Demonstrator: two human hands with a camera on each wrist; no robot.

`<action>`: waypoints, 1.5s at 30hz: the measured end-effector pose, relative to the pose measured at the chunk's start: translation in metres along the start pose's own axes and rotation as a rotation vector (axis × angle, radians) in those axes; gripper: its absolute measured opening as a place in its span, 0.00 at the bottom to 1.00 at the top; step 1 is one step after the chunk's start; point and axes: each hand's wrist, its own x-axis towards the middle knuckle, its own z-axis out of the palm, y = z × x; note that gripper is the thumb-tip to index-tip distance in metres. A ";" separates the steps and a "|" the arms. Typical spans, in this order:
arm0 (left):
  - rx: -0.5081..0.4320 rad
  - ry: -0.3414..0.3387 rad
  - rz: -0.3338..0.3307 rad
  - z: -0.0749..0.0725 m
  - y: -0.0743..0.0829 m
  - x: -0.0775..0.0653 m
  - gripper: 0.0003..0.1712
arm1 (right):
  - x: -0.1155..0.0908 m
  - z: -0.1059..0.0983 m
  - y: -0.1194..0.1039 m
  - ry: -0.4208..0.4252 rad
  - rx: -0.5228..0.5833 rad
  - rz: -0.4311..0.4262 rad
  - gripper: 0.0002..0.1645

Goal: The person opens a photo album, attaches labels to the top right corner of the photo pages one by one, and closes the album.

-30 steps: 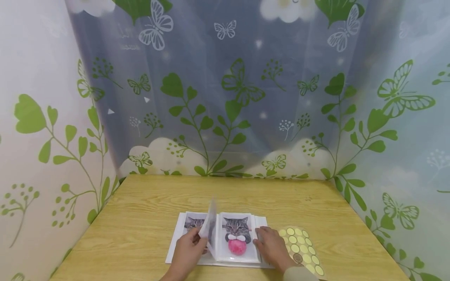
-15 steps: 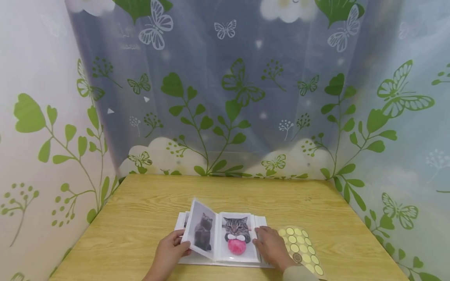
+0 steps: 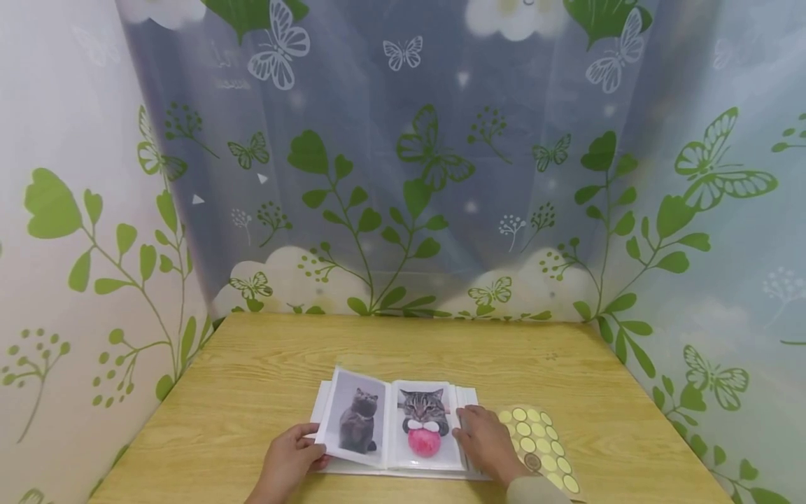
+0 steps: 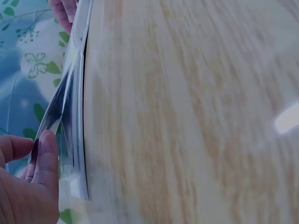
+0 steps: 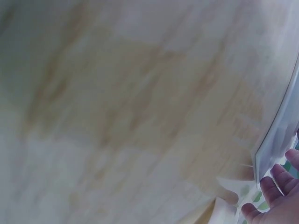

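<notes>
A small white photo album [image 3: 466,397] lies spread on the table in the head view. Its left page [image 3: 355,420], a grey cat photo in a clear sleeve, tilts slightly up from the leaves beneath. My left hand [image 3: 291,456] pinches that page's outer lower edge between thumb and fingers; the left wrist view shows the page [image 4: 52,109] bowed away from the stack. The right page [image 3: 425,427] shows a tabby cat with a pink ball. My right hand [image 3: 488,442] rests on the album's right edge, fingers extended along it, as in the right wrist view [image 5: 276,201].
Right of the album lies a sheet of round yellow stickers [image 3: 549,448], one of them brown, partly under my right forearm. The wood-grain table [image 3: 264,357] ends at a patterned curtain [image 3: 403,210] behind and at both sides.
My left hand has swung the page over from near upright to the left and lowered it, bringing the grey cat photo into sight. My right hand has stayed in place.
</notes>
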 end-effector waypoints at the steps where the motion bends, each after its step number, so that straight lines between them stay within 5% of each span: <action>1: 0.000 0.000 -0.002 0.000 -0.001 0.000 0.25 | 0.000 0.000 0.000 -0.002 -0.001 0.001 0.23; 30: 0.073 0.036 -0.063 -0.012 -0.007 -0.004 0.23 | 0.001 0.000 0.000 0.014 -0.009 -0.015 0.23; 38: 0.213 0.122 -0.015 -0.017 -0.006 -0.001 0.20 | 0.000 0.000 0.000 0.009 -0.013 -0.005 0.22; 45: 0.213 0.104 0.041 -0.012 0.002 0.002 0.19 | -0.002 -0.001 -0.001 0.041 -0.015 -0.012 0.20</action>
